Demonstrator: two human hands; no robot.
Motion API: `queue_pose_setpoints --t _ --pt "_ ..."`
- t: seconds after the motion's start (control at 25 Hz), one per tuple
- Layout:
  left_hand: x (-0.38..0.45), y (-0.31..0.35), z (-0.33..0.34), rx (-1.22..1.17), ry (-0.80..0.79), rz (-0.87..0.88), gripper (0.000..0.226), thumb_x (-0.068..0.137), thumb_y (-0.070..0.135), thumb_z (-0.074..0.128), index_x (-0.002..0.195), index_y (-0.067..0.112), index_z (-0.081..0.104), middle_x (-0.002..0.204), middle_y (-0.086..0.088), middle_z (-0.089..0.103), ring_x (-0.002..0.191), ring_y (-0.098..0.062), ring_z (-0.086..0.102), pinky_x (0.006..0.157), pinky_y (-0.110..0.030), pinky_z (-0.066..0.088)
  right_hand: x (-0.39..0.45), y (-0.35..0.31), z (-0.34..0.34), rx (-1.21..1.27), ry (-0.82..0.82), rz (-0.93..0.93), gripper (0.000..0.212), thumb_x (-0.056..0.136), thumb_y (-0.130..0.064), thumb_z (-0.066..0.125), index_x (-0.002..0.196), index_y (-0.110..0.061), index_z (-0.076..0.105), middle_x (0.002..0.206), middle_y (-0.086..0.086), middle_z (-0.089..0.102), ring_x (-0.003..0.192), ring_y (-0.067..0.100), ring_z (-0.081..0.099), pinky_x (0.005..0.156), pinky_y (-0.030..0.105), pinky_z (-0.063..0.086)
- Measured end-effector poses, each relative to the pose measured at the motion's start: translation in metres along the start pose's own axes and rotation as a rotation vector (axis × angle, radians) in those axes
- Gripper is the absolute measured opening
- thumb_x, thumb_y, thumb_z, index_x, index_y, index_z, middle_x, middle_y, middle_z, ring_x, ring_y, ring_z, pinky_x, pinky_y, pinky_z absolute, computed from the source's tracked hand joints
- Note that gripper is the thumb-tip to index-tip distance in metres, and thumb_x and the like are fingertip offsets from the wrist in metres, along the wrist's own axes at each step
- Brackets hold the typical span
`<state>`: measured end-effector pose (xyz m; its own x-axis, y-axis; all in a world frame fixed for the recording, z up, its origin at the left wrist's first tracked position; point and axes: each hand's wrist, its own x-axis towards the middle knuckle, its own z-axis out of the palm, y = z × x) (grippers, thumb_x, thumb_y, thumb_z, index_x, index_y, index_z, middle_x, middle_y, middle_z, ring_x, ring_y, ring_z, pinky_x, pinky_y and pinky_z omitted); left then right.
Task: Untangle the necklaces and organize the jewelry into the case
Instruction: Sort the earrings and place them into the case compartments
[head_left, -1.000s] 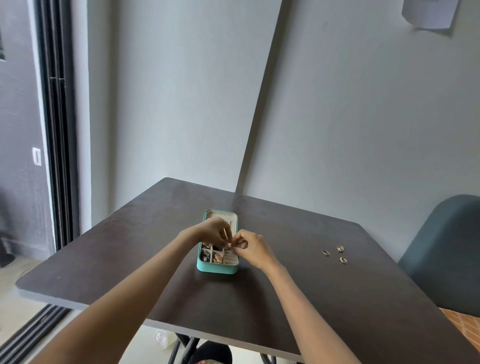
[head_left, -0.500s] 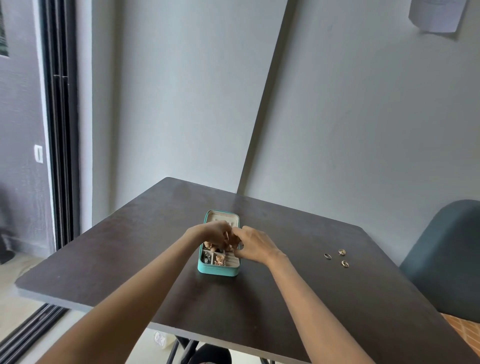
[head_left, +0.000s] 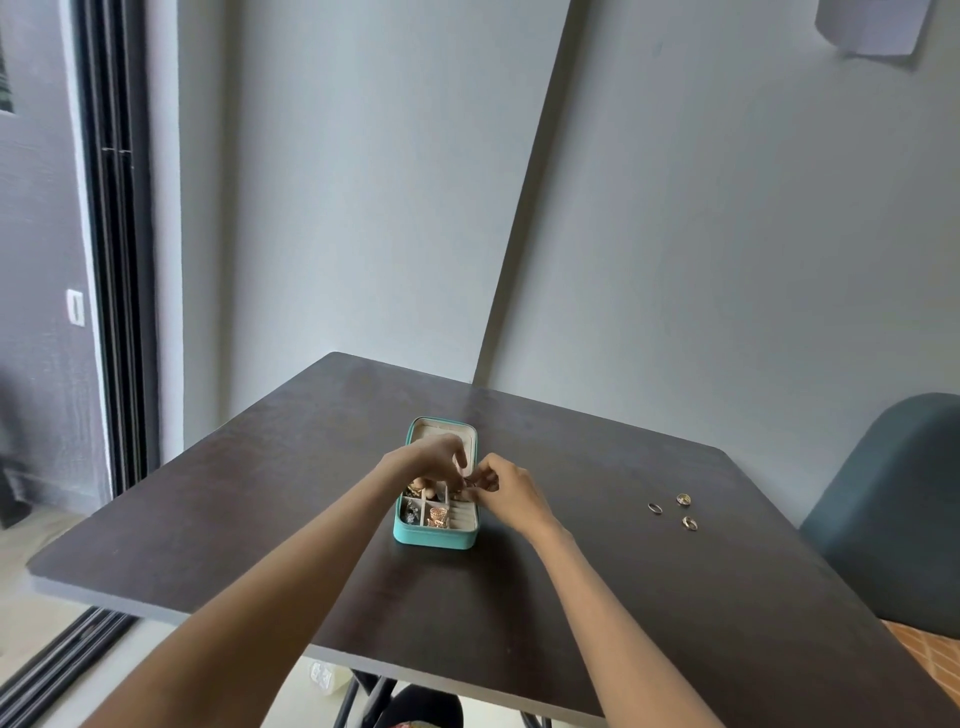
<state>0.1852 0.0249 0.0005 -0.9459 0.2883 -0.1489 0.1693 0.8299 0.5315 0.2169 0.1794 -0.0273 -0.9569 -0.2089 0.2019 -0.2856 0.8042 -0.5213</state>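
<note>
Versus 1.0 s ago: left hand (head_left: 435, 464) and right hand (head_left: 506, 488) remain together over the middle of the open turquoise rectangular jewelry case (head_left: 435, 535), fingertips pinching a small jewelry piece too tiny to identify; the hands sit slightly farther toward 12 o'clock, and the case has not shifted on the dark brown wooden desk (head_left: 623, 597). Count: one case at desk centre, gold pieces visible in its near compartments; three small gold rings (head_left: 679, 512) loose on the desk at 3 o'clock of the case, well apart from it.

teal case (head_left: 435, 538): open, mid-table, jewelry in compartments | three rings (head_left: 674, 511): loose, well right
</note>
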Motion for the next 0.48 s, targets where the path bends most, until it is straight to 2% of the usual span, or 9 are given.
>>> queue_pose_setpoints --t 0.12,0.32,0.4,0.48 --pt "0.001 0.002 0.002 -0.005 0.006 -0.026 0.047 0.077 0.004 0.064 0.12 0.011 0.046 0.076 -0.004 0.052 0.041 -0.013 0.047 0.033 -0.021 0.034 0.003 0.0 0.004 0.032 -0.028 0.033 0.019 0.08 -0.028 0.071 0.089 -0.024 0.055 0.091 -0.005 0.063 0.083 0.014 0.057 0.077 0.032 0.047" --pt "0.001 0.004 0.002 -0.023 0.022 -0.024 0.047 0.078 0.006 0.065 0.121 0.011 0.047 0.09 -0.009 0.056 0.045 -0.013 0.049 0.036 -0.021 0.036 0.005 0.001 0.003 0.06 -0.047 0.066 0.02 0.08 -0.032 0.07 0.088 -0.026 0.053 0.09 -0.007 0.06 0.083 0.013 0.055 0.075 0.031 0.045" --pt "0.002 0.007 0.003 -0.048 0.057 0.003 0.038 0.083 0.011 0.063 0.119 0.01 0.051 0.081 -0.005 0.057 0.045 -0.013 0.049 0.037 -0.021 0.038 0.004 0.006 0.001 0.156 -0.002 0.11 0.017 0.082 -0.034 0.068 0.086 -0.025 0.055 0.086 -0.007 0.06 0.081 0.012 0.055 0.071 0.027 0.041" --pt "0.005 0.015 0.005 -0.11 0.164 0.054 0.026 0.088 0.017 0.059 0.113 0.008 0.056 0.068 0.001 0.057 0.049 -0.011 0.05 0.043 -0.022 0.04 0.004 0.015 -0.004 0.257 0.113 0.158 0.011 0.086 -0.03 0.064 0.083 -0.023 0.056 0.082 -0.004 0.06 0.081 0.015 0.057 0.07 0.024 0.04"
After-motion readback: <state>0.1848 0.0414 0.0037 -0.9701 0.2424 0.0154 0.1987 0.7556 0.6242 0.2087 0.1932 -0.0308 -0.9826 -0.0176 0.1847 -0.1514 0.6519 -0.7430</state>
